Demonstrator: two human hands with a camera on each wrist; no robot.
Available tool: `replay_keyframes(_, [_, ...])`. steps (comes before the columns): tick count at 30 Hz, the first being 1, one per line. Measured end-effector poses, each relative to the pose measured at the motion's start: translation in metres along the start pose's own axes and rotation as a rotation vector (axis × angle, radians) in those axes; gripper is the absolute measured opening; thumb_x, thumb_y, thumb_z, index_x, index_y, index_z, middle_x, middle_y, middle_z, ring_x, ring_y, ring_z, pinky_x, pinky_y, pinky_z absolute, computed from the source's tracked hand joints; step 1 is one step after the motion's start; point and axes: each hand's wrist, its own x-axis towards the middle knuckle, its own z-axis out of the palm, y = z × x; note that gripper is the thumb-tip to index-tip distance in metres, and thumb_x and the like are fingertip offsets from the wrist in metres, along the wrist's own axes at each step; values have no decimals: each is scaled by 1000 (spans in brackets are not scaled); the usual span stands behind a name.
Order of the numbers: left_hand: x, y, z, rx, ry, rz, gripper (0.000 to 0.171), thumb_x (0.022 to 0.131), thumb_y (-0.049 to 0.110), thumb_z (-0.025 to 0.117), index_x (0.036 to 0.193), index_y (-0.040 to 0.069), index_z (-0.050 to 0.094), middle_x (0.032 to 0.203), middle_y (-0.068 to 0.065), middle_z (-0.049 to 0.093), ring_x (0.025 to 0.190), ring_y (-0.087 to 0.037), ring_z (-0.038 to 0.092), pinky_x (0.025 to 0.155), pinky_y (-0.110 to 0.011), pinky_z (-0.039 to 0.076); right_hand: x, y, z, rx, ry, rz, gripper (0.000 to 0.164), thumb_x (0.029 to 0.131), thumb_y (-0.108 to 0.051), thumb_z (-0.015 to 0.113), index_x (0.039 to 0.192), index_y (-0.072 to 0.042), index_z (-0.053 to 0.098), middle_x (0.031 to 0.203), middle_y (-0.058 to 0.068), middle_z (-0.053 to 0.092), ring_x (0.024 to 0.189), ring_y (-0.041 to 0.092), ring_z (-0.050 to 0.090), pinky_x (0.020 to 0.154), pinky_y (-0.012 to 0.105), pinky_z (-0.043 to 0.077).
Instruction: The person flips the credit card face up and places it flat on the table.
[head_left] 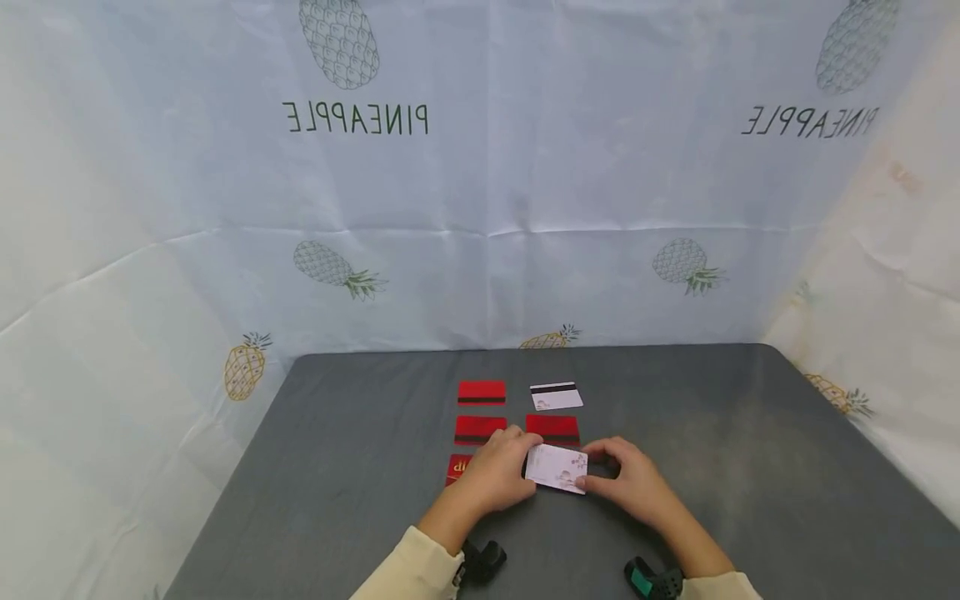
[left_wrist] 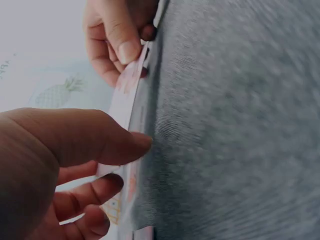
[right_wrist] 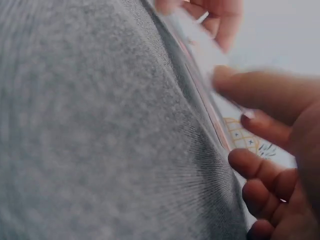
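A white plastic card [head_left: 557, 467] with a pinkish floral print is held between both hands, tilted a little, low over the dark table. My left hand [head_left: 495, 469] grips its left edge, thumb below and index finger at the upper corner. On the opposite edge, my right hand [head_left: 626, 482] pinches it; that thumb [right_wrist: 240, 87] lies on the card's face in the right wrist view. Just behind the held card lies a red card [head_left: 553, 428] with a dark stripe. Another red card [head_left: 457, 465] with gold lettering is partly hidden by the left hand.
Farther back on the grey table [head_left: 360, 433] lie a striped red card [head_left: 482, 392] and a white card [head_left: 556, 397] with a black stripe. One more red card [head_left: 478, 428] sits beyond the left hand. A pineapple-print cloth [head_left: 487, 183] hangs behind the table.
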Motion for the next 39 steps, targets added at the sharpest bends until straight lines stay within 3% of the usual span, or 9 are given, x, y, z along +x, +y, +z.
replay_keyframes(3, [-1, 0, 3, 34, -43, -6, 53, 76, 21, 80, 126, 14, 65, 105, -2, 64, 93, -14, 54, 76, -27, 50, -1, 3, 0, -69, -14, 2, 45, 69, -36, 89, 107, -18, 72, 94, -7, 62, 87, 12, 52, 77, 28, 47])
replay_keyframes(9, [1, -1, 4, 47, -56, -28, 57, 76, 30, 83, 127, 13, 65, 106, -2, 65, 94, -14, 55, 80, -30, 53, 1, 1, -1, -100, -42, -27, 62, 66, -33, 91, 120, -14, 68, 94, -6, 57, 83, 13, 48, 72, 27, 44])
replay_keyframes(21, [4, -4, 2, 72, -99, 0, 55, 82, 32, 80, 129, 12, 62, 106, -4, 63, 93, -17, 53, 85, -31, 50, 7, -1, -5, -155, -69, -70, 55, 70, -31, 88, 118, -11, 69, 85, -3, 53, 80, 13, 46, 68, 28, 41])
replay_keyframes(31, [1, -3, 5, 87, -171, -18, 61, 84, 38, 76, 136, 10, 59, 113, -6, 61, 99, -18, 52, 94, -34, 47, 4, -1, -6, -162, -113, -43, 53, 71, -31, 88, 117, -10, 70, 83, -3, 52, 78, 13, 45, 66, 27, 39])
replay_keyframes(39, [2, -3, 3, 92, -167, -2, 54, 87, 36, 74, 135, 14, 61, 104, -3, 59, 91, -15, 49, 85, -30, 47, 4, 2, -6, -191, -113, -98, 58, 75, -33, 85, 126, -14, 67, 82, -5, 49, 78, 13, 43, 65, 26, 36])
